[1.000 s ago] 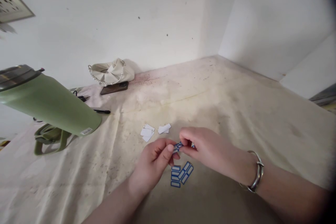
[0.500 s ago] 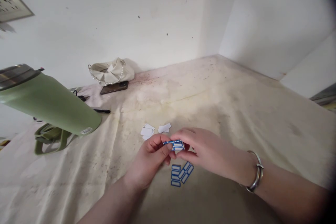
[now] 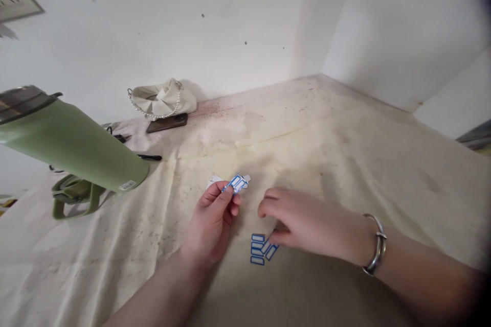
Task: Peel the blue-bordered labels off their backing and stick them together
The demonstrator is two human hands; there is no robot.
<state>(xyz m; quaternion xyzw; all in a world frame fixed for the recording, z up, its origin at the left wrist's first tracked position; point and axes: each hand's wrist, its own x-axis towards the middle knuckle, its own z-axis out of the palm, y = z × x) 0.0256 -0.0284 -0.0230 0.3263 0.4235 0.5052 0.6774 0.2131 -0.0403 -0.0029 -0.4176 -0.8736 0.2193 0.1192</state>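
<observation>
My left hand [image 3: 213, 222] pinches a small piece of blue-bordered label stickers [image 3: 237, 184] between thumb and fingers. Its face is turned up, showing white boxes with blue frames. Some white paper slips [image 3: 215, 181] lie on the cloth behind that hand, partly covered by it. Lower down, several blue-framed labels [image 3: 257, 250] rest in two slanting groups. Over the right group hovers my right hand [image 3: 289, 219], its thumb apart from its curled fingers and nothing visible between them. The thumb hides part of those labels; whether it touches them I cannot tell.
A green tumbler [image 3: 76, 143] stands at left with a green strap-like holder [image 3: 76, 196] beside it. Farther back are a black pen [image 3: 150, 157], a dark phone [image 3: 168, 123] and a cream bag [image 3: 164, 99] against the wall. A wrinkled beige cloth [image 3: 326, 153] covers the table.
The hands have parted. My left hand has moved slightly left with the sticker piece, while my right hand has let go of it and come down over the labels on the cloth.
</observation>
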